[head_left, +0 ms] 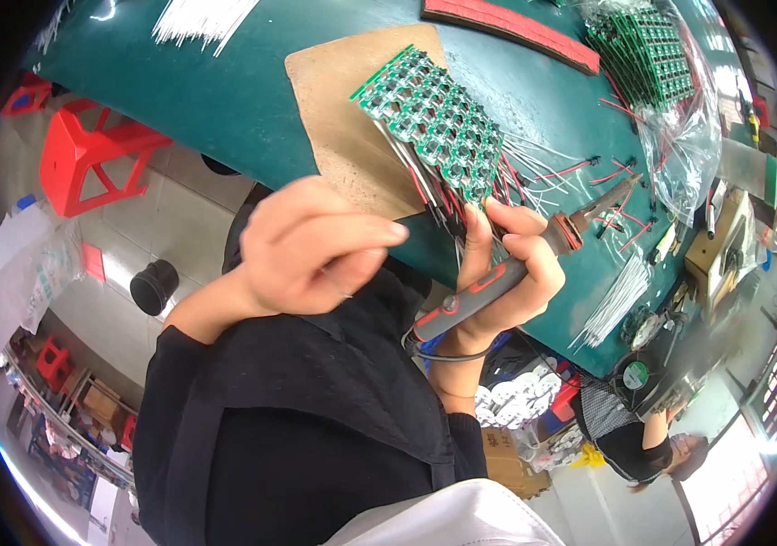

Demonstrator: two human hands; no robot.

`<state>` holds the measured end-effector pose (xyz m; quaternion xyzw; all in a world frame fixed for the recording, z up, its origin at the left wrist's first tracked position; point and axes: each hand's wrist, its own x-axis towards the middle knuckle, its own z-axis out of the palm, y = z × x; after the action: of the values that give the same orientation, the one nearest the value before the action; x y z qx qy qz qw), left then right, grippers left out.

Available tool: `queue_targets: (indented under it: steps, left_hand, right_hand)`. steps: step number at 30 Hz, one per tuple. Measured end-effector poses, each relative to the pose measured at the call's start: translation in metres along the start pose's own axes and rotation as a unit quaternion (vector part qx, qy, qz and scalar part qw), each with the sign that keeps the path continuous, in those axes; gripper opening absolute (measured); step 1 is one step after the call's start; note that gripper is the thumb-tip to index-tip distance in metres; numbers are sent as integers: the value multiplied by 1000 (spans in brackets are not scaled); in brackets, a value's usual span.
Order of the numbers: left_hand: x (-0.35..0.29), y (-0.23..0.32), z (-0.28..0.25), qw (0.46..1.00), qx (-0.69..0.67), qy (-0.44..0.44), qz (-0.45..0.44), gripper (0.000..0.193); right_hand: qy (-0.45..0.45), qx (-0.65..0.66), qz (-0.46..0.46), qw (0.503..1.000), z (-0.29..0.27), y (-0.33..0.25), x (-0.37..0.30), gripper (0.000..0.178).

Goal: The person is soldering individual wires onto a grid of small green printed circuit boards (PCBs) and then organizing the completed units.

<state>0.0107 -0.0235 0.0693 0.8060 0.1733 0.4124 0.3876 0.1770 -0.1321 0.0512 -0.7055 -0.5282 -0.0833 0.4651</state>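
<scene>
My right hand [520,273] wraps round the grey and red handle of a soldering iron [479,296], whose tip points up and right over the table. The thumb and forefinger of that same hand pinch the lower corner of a green circuit board panel [434,114]. Red, black and white wires [416,173] hang beneath the panel. To the left, my left hand [316,250] is raised apart from the panel, its fingers curled and pressed together. Whatever it may hold is too small to make out.
A brown board [325,91] lies on the green table [225,109] under the panel. White wires [616,300], a red bar [511,32] and stacked circuit boards [648,59] in clear plastic are around it. A red stool [93,155] stands left; another person [630,428] sits right.
</scene>
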Motion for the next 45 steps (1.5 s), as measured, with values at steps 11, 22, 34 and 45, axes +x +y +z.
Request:
queue_targets:
  steps: [11, 22, 34, 45]
  left_hand:
    - [11, -15, 44, 994, -40, 4, -106, 15]
    - [-1, -27, 48, 971, -118, -29, -206, 15]
    - [-6, -28, 45, 980, 21, -17, -195, 14]
    - [4, -31, 42, 977, 1, -7, -215, 14]
  right_hand:
    - [29, 40, 73, 996, 6, -9, 11, 41]
    - [3, 14, 77, 997, 14, -15, -6, 31]
    - [-53, -37, 48, 997, 15, -15, -8, 29]
    - [-123, 35, 4, 992, 11, 1, -4, 31]
